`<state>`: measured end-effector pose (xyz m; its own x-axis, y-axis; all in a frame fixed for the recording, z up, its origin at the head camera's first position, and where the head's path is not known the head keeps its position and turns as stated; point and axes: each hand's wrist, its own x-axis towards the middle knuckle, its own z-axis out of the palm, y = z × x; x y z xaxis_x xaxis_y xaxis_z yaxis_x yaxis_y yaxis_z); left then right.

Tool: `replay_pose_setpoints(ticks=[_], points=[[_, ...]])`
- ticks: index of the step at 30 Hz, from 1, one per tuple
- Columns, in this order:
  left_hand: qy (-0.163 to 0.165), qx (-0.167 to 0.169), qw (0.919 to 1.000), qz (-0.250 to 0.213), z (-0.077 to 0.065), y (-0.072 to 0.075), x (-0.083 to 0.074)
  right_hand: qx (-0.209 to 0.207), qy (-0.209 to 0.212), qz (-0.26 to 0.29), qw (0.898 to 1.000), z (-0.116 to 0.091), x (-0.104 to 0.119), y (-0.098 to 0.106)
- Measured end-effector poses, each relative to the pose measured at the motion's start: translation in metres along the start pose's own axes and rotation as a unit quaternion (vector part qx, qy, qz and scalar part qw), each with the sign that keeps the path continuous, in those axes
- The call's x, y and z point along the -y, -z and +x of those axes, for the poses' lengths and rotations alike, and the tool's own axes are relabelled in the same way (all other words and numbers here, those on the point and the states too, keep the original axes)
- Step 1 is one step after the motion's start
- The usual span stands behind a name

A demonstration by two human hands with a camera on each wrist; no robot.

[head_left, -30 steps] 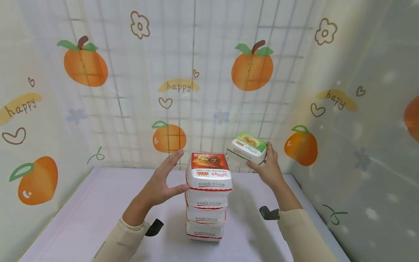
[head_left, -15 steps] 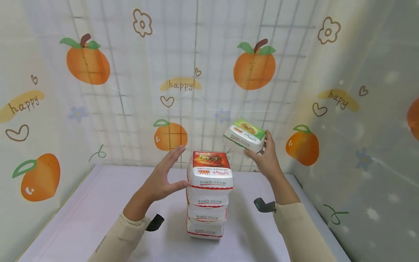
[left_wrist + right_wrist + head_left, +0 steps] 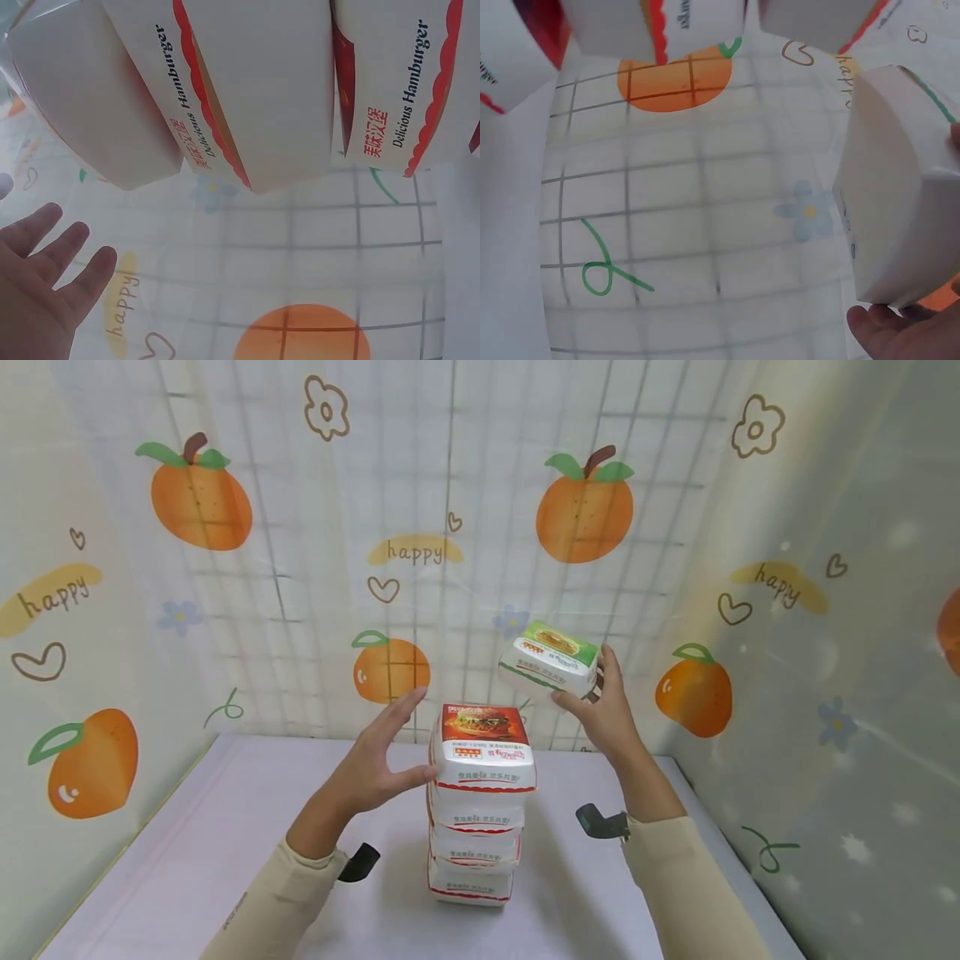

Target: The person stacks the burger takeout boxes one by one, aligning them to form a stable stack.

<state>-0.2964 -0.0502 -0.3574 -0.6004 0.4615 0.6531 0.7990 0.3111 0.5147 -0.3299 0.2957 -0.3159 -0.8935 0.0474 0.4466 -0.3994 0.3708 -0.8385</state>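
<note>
Several white hamburger boxes with red trim form an upright stack [image 3: 476,849]; the top box [image 3: 486,727] shows a red burger picture. My left hand [image 3: 367,772] is beside the stack's upper left, fingers spread and raised. Its thumb tip is at the top box's left side; whether it touches is unclear. My right hand [image 3: 611,714] grips a green-topped hamburger box [image 3: 551,658] by its right end, slightly tilted, above and to the right of the stack. In the right wrist view, that green-edged box [image 3: 900,187] hangs apart from the stack, with fingertips under one end.
The stack stands on a pale lilac table [image 3: 225,827]. A white curtain [image 3: 487,460] printed with oranges hangs behind, with a wire grid showing through. Another curtain side [image 3: 862,652] borders the table at right.
My right hand has lifted the green-topped box and brought it left, closer to the stack's top. The left hand stays almost in place, and the stack has not moved.
</note>
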Motion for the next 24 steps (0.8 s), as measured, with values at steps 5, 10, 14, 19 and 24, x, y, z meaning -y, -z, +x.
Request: replay_pose_setpoints(ticks=[5, 10, 14, 19, 24], points=[[-0.004, -0.002, 1.0, -0.006, 0.002, 0.0, -0.001, 0.0, 0.008, 0.01, 1.0, 0.0, 0.01, -0.002], [-0.006, -0.007, 0.9999, -0.005, 0.004, -0.001, -0.002, 0.003, 0.031, 0.022, 0.999, -0.002, 0.021, -0.006], [-0.006, -0.009, 0.9999, -0.007, 0.004, -0.002, -0.003, 0.011, 0.044, 0.03, 0.999, -0.005, 0.027, -0.008], [-0.007, -0.008, 0.9999, -0.007, 0.006, -0.004, -0.005, 0.017, 0.06, 0.033, 0.998, -0.009, 0.032, -0.007], [-0.016, -0.009, 0.9997, -0.014, 0.008, -0.007, -0.007, 0.019, 0.082, 0.042, 0.996, -0.013, 0.037, -0.006]])
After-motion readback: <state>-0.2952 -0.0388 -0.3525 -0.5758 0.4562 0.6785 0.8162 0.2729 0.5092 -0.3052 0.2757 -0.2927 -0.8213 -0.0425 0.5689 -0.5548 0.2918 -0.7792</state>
